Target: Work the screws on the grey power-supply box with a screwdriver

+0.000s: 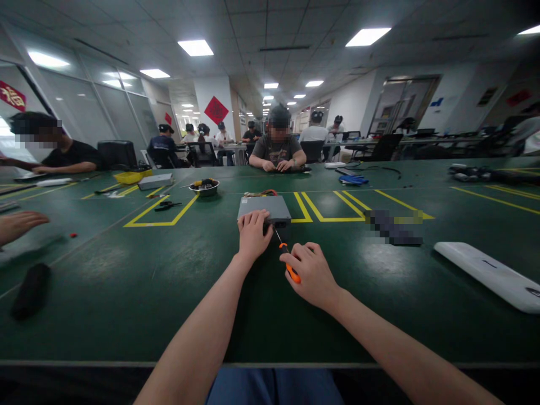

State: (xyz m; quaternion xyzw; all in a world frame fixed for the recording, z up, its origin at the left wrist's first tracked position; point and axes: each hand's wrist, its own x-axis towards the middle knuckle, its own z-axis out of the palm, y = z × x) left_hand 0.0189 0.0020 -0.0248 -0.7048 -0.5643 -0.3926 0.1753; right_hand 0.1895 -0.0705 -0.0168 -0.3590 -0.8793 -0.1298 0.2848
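Note:
A grey metal computer power supply (pixel 270 208) lies on the green table (pixel 160 315) in front of me, a bundle of cables showing behind it. My left hand (pixel 253 232) grips its near left edge, fingers on the top and thumb at the front face beside the power socket. In my right hand (pixel 311 270) is a screwdriver (pixel 291 271) with an orange and black handle. Its shaft points up and away from me, the tip at the lower front face of the power supply; whether it sits in a screw I cannot tell.
A metal bowl (pixel 204 187) with tools stands back left, near black pliers (pixel 167 206). To the right lie a dark, partly blurred object (pixel 394 228) and a white case (pixel 489 274). A black object (pixel 31 291) and another person's hand (pixel 23 226) are at left. Blue gloves (pixel 353 179) lie farther back.

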